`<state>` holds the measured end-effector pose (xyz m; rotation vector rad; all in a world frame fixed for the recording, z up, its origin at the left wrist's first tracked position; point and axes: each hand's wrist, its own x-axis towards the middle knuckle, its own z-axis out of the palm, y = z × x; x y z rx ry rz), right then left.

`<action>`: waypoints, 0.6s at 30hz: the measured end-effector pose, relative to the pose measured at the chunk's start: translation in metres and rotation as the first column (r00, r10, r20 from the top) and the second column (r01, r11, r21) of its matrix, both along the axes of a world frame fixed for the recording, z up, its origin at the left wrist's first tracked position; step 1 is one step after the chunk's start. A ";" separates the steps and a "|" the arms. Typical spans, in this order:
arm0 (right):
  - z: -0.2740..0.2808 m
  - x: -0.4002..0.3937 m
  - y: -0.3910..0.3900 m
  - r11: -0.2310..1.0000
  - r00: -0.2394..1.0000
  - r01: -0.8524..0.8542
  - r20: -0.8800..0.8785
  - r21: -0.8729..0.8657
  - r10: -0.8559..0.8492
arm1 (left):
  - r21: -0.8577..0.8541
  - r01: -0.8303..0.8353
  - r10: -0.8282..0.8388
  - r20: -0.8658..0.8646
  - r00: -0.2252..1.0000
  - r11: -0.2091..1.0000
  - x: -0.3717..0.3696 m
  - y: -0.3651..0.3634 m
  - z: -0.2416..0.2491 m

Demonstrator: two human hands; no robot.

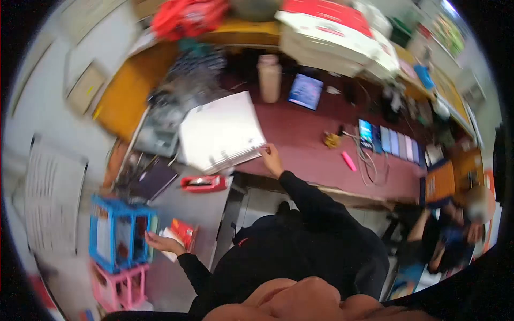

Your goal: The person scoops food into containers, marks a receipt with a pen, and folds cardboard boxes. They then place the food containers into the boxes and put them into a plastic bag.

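Observation:
An open ring binder (pixel 222 128) with white pages lies across the desk, its metal rings along the edge near me. My right hand (pixel 272 161) is at the binder's right corner, fingers closed on its edge. To the left, my left hand (pixel 165 244) reaches out with fingers stretched and apart, at the side of a blue plastic rack (pixel 112 235). Beside that hand, a red and white packet (pixel 183 232) lies on the grey table; contact between them cannot be made out. A red tape dispenser (pixel 203 184) stands just below the binder.
A pink rack (pixel 120 289) stands under the blue one. On the dark red desk (pixel 300 155) are a tumbler (pixel 269 78), a lit tablet (pixel 305 91), a pink highlighter (pixel 349 161), cables and several phones (pixel 399 143). A dark notebook (pixel 155 179) lies left. Another person (pixel 455 235) sits at right.

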<state>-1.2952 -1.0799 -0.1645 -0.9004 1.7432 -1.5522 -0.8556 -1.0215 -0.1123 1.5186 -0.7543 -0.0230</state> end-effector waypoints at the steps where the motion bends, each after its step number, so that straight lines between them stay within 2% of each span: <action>1: -0.023 -0.023 -0.015 0.998 0.994 0.060 0.087 -0.007 -0.059 | 0.126 0.251 -0.222 -0.211 0.952 0.960 -0.014 -0.027 0.000; 2: -0.052 -0.039 -0.030 0.994 0.979 0.110 0.172 -0.017 -0.106 | 0.188 0.478 -0.409 -0.313 0.857 0.858 -0.035 -0.058 0.002; 3: -0.057 -0.049 -0.038 0.991 0.987 0.117 0.103 0.066 -0.124 | 0.188 0.616 -0.534 -0.348 0.770 0.765 -0.053 -0.089 -0.002; 4: -0.058 -0.058 -0.051 0.982 0.991 0.120 0.036 0.142 -0.127 | 0.179 0.731 -0.640 -0.379 0.669 0.659 -0.070 -0.125 -0.012; 5: -0.063 -0.065 -0.064 0.976 0.989 0.081 0.106 0.200 -0.104 | 0.174 0.755 -0.672 -0.363 0.646 0.632 -0.078 -0.165 -0.029; 6: -0.055 -0.066 -0.073 0.960 0.993 0.121 -0.024 0.254 -0.119 | 0.278 0.781 -0.637 -0.459 0.619 0.559 -0.083 -0.205 -0.051; 7: -0.046 -0.068 -0.082 0.965 0.988 0.049 0.131 0.259 -0.086 | 0.378 0.798 -0.583 -0.547 0.601 0.469 -0.091 -0.235 -0.061; 8: -0.037 -0.071 -0.088 0.968 0.958 -0.025 0.282 0.250 -0.048 | 0.425 0.845 -0.651 -0.547 0.526 0.326 -0.104 -0.255 -0.062; 10: 0.007 -0.075 -0.086 0.931 0.814 -0.291 0.568 0.222 0.119 | 0.062 0.995 -0.419 -0.904 0.088 0.075 -0.110 -0.300 -0.086; 11: 0.005 -0.074 -0.091 0.919 0.767 -0.355 0.616 0.172 0.181 | 0.001 0.998 -0.479 -0.877 0.030 0.060 -0.118 -0.313 -0.095; 12: 0.002 -0.071 -0.096 0.901 0.715 -0.416 0.656 0.121 0.243 | 0.080 0.996 -0.542 -0.835 0.093 0.047 -0.128 -0.314 -0.087; 14: 0.008 -0.069 -0.107 0.885 0.690 -0.455 0.667 0.099 0.280 | 0.069 0.997 -0.427 -0.903 0.049 -0.032 -0.120 -0.344 -0.102; 15: 0.006 -0.070 -0.116 0.874 0.659 -0.470 0.709 0.125 0.253 | 0.073 0.996 -0.501 -0.864 0.041 -0.044 -0.126 -0.344 -0.095; 16: 0.001 -0.071 -0.127 0.860 0.624 -0.487 0.749 0.150 0.223 | -0.010 0.999 -0.500 -0.865 -0.026 -0.034 -0.121 -0.358 -0.110; 17: 0.006 -0.072 -0.135 0.881 0.669 -0.457 0.699 0.120 0.252 | -0.007 1.000 -0.460 -0.888 -0.010 -0.008 -0.120 -0.362 -0.110; 18: 0.004 -0.074 -0.146 0.872 0.737 -0.442 0.639 0.209 0.221 | 0.002 1.000 -0.420 -0.908 0.010 0.019 -0.125 -0.360 -0.105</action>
